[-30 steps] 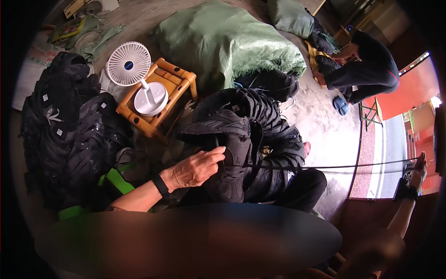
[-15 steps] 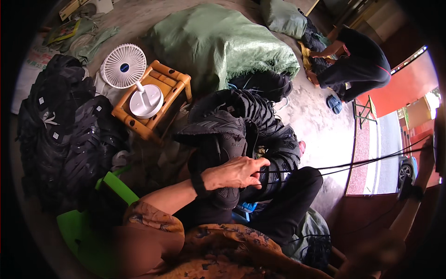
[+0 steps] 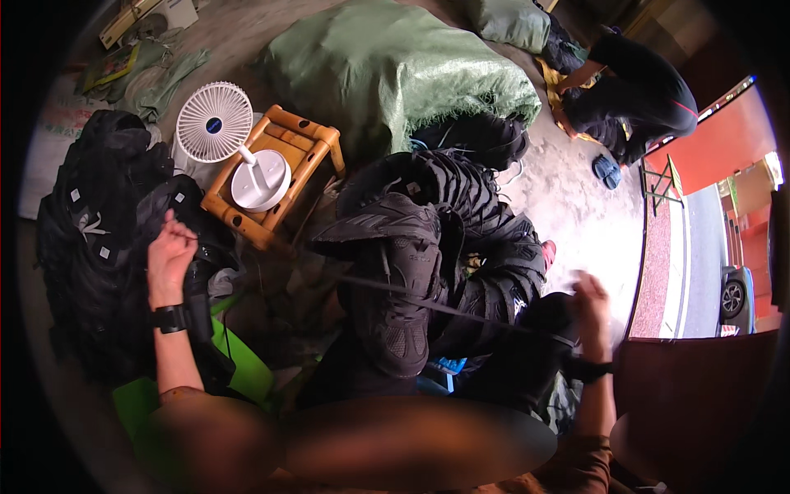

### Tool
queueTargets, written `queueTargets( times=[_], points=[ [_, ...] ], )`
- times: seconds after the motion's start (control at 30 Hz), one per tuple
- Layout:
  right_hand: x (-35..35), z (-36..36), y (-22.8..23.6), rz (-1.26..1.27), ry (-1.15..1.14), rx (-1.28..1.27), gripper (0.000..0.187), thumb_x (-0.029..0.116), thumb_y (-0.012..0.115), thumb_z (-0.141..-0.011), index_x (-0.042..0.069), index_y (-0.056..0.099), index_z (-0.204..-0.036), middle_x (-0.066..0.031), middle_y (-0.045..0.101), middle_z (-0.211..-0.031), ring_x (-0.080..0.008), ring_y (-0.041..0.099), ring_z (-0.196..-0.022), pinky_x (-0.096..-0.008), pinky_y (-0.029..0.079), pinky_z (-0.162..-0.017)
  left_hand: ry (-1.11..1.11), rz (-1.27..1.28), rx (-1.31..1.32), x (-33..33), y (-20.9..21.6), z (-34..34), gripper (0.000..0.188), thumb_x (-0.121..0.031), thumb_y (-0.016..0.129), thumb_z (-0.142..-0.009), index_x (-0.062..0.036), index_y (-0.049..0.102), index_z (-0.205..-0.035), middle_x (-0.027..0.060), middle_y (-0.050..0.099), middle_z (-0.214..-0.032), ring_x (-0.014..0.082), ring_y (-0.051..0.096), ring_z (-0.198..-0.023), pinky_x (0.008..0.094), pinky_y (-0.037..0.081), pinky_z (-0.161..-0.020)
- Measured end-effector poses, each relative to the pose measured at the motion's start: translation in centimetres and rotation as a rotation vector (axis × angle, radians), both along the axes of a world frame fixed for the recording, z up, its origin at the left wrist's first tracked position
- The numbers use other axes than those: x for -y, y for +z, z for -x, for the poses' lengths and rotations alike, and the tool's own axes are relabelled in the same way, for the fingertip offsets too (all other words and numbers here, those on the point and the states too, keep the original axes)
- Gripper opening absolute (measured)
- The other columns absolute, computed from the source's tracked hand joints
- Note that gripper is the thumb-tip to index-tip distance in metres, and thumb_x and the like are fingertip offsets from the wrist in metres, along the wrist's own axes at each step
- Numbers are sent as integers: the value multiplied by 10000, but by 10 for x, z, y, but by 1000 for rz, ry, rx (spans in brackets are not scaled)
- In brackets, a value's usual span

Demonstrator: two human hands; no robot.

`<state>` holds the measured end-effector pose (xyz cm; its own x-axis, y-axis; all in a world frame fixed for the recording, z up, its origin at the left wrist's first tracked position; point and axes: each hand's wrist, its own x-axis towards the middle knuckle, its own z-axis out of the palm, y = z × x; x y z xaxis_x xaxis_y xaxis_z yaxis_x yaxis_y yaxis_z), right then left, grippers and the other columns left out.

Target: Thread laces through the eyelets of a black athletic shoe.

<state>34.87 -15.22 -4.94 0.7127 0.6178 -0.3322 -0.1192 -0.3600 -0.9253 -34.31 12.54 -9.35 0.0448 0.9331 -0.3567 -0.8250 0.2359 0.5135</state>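
My left hand (image 3: 171, 255) is raised at the left, beside a heap of black shoes, its fingers closed in a pinch. A dark shoelace (image 3: 469, 311) stretches straight across my lap, from near those fingertips toward my right hand (image 3: 591, 305). The right hand is smeared by motion, but its fingers look curled and the lace's line runs to it. Under the lace a black sneaker (image 3: 399, 313) stands toe toward me on my lap. Another black shoe (image 3: 374, 226) lies across its far end, and a curved row of black shoes (image 3: 481, 198) is stacked behind.
A white fan (image 3: 262, 181) stands on a bamboo stool (image 3: 309, 148). Black shoes (image 3: 99, 214) are heaped at left, by a green plastic piece (image 3: 247, 370). A large green woven sack (image 3: 346, 74) lies ahead. Another person (image 3: 646, 90) bends over at far right, near blue slippers (image 3: 606, 171).
My left hand has moved from over the sneaker out to the left. My right hand has come in from the far right, and the lace now crosses above the sneaker.
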Motion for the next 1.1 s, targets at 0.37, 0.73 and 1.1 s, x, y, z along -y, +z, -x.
queueTargets(
  times=[0.37,0.73,1.1],
  points=[
    [-53,167,-42,-42,810,113,124,133,625,-924,12,649,-932,-78,667,-704,-120,634,-650,-267,488,-598,442,-23,-709,53,25,238,337,-105,441,-1025,-44,478,-1354,-26,495,-843,67,364,-600,212,314,-513],
    [-60,164,-28,12,759,-113,233,234,604,-962,10,637,-908,-11,634,-700,-62,526,-571,-227,428,-531,-487,-273,-1011,132,-1,-245,125,-85,612,-931,-20,644,-1033,56,678,-870,98,635,-701,228,502,-615],
    [-56,168,-42,45,614,-313,228,228,620,-952,7,623,-898,-37,654,-719,-75,562,-578,-222,448,-551,-297,-698,-1279,158,-2,-284,174,-4,674,-875,2,637,-1045,71,671,-817,104,617,-647,245,508,-593]
  ],
)
